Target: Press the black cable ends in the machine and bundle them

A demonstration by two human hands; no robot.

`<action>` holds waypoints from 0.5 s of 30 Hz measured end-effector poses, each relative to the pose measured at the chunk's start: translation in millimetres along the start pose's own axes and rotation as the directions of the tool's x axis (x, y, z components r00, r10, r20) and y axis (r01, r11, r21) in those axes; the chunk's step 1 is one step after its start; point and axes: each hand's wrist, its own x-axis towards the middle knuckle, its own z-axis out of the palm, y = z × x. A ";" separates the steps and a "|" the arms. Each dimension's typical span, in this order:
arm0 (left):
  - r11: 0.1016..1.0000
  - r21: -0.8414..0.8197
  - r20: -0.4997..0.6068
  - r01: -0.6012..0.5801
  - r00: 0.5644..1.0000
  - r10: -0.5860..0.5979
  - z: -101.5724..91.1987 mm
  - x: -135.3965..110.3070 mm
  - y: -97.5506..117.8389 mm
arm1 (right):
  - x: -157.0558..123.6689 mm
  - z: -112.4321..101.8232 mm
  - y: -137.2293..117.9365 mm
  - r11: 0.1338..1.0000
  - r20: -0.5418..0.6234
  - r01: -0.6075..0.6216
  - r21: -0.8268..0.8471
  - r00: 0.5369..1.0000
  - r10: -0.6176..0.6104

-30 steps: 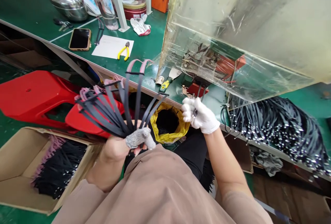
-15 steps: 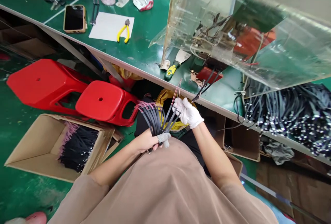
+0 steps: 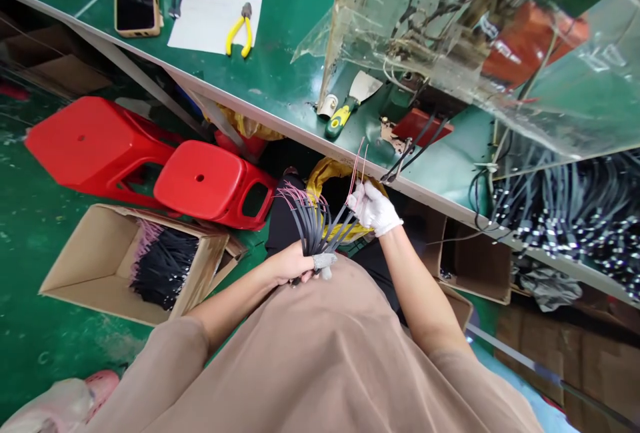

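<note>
My left hand (image 3: 295, 264), with a grey cover on the thumb, is closed round a bundle of flat black cables (image 3: 311, 230) held against my shirt. Thin pink wires (image 3: 295, 194) fan out from the cables' upper ends. My right hand (image 3: 376, 208), in a white glove, pinches the top of one or two cables leaning out to the right of the bundle. Two thin reddish wires (image 3: 356, 165) stick up above its fingertips. Just behind it, black cables (image 3: 417, 150) hang from a red block (image 3: 423, 128) at the table edge.
On the green table (image 3: 280, 80) lie a scraper (image 3: 350, 105), yellow-handled cutters (image 3: 241, 32) and a phone (image 3: 136, 4). A clear plastic shield (image 3: 365, 33) overhangs the right side, near a cable pile (image 3: 565, 203). Red stools (image 3: 200, 178) and a carton (image 3: 80, 253) with cables stand left.
The camera view has shifted, so the table sits higher in the picture. My right hand still pinches at the cable tops, its fingers a little more closed. My left hand keeps its bundle.
</note>
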 end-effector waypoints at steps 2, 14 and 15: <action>1.000 0.000 0.016 0.000 1.000 0.000 0.6 -0.2 -0.4 | -1.4 0.1 -1.3 1.000 -0.011 -0.006 0.004 1.000 0.006; 1.000 -0.007 0.074 0.022 0.997 -0.021 3.7 -18.1 13.6 | 17.5 -17.8 -6.3 0.955 -0.176 0.222 -0.196 0.950 -0.257; 1.000 -0.006 0.103 0.014 0.995 -0.014 3.0 -25.7 17.7 | 18.4 -22.8 -9.8 0.944 -0.180 0.231 -0.234 0.944 -0.276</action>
